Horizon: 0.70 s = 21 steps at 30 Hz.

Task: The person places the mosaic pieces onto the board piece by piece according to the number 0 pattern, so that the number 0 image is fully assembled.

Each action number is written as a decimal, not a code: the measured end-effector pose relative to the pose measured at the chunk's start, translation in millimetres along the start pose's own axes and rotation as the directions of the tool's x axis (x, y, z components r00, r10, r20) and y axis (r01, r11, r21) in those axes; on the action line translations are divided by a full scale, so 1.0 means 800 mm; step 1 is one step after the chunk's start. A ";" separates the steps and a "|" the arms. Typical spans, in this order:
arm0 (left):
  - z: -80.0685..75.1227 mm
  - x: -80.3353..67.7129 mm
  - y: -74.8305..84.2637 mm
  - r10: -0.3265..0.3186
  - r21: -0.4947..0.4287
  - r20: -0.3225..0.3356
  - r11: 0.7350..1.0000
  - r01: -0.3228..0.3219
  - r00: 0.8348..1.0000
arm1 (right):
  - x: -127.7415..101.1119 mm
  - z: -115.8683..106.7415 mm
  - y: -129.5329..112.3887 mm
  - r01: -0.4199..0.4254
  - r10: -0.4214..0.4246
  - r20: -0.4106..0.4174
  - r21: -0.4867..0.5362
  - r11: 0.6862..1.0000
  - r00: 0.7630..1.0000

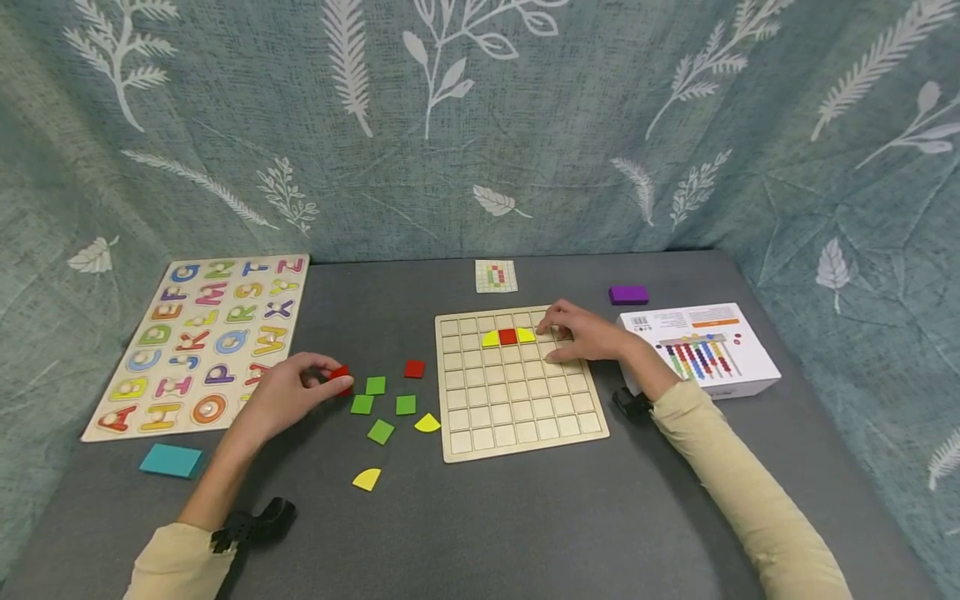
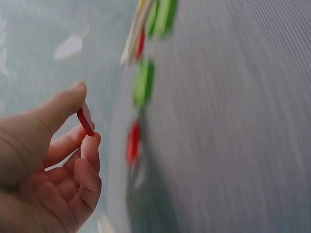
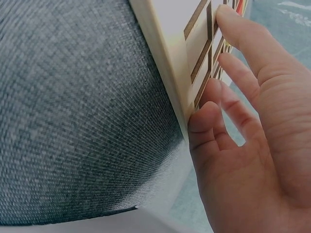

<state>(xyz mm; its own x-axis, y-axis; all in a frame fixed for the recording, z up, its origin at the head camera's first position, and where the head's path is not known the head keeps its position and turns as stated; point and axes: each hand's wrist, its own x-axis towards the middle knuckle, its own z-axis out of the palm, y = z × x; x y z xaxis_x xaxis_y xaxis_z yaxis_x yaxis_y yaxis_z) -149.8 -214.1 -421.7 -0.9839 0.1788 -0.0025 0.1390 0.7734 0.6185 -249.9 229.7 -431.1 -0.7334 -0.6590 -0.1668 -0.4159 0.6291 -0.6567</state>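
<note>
My left hand point(image 1: 288, 392) pinches a small red square tile point(image 2: 86, 120) between thumb and fingers, just left of the loose tiles. In the left wrist view a second red tile point(image 2: 132, 144) lies on the cloth below it, blurred. A wooden grid board point(image 1: 517, 387) lies in the middle. On its upper part sit a red square point(image 1: 508, 336) and two yellow quarter-circle pieces, one on each side. My right hand point(image 1: 588, 333) rests on the board's upper right with fingers spread; in the right wrist view its fingertips touch the board's edge and cells, holding no tile.
Several green squares point(image 1: 381, 431), a red square point(image 1: 414, 368) and yellow quarter circles point(image 1: 367, 479) lie left of the board. A pattern card point(image 1: 496, 276) lies behind it. Around stand an alphabet board point(image 1: 176, 387), a teal block point(image 1: 171, 460), a purple block point(image 1: 628, 295) and a white box point(image 1: 738, 354).
</note>
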 end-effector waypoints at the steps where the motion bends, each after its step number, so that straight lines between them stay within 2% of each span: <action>1: 0.005 0.004 0.010 0.020 -0.007 0.003 1.000 -0.020 1.000 | 0.000 0.000 0.000 0.001 -0.001 0.000 0.000 1.000 1.000; 4: 0.024 0.020 0.047 0.077 -0.019 0.043 0.997 -0.077 0.996 | 0.000 -0.001 0.001 0.000 0.000 0.001 0.002 1.000 1.000; 7: 0.053 0.041 0.091 0.137 -0.005 0.097 0.991 -0.137 0.986 | -0.002 -0.002 0.002 -0.003 0.003 -0.004 0.001 1.000 1.000; 10: 0.086 0.064 0.135 0.180 0.040 0.154 0.981 -0.188 0.972 | -0.003 -0.004 0.003 -0.005 0.005 -0.011 -0.001 1.000 1.000; 14: 0.125 0.091 0.184 0.250 0.126 0.216 0.951 -0.281 0.944 | -0.005 -0.003 0.002 0.002 -0.003 -0.025 -0.013 1.000 1.000; 18: 0.153 0.112 0.213 0.316 0.236 0.245 0.897 -0.373 0.917 | -0.002 -0.001 0.001 0.018 -0.020 -0.038 -0.029 0.999 0.999; 21: 0.164 0.121 0.222 0.326 0.306 0.233 0.870 -0.387 0.916 | 0.000 0.000 0.002 0.019 -0.020 -0.038 -0.032 0.999 0.999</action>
<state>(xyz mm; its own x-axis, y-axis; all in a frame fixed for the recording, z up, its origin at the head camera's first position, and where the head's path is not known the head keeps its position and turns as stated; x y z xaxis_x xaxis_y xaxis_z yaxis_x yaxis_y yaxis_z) -205.2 20.2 -415.0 -0.8300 0.5576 0.0160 0.5363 0.7897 0.2980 -250.8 230.6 -432.6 -0.7446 -0.6556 -0.1258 -0.4466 0.6293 -0.6360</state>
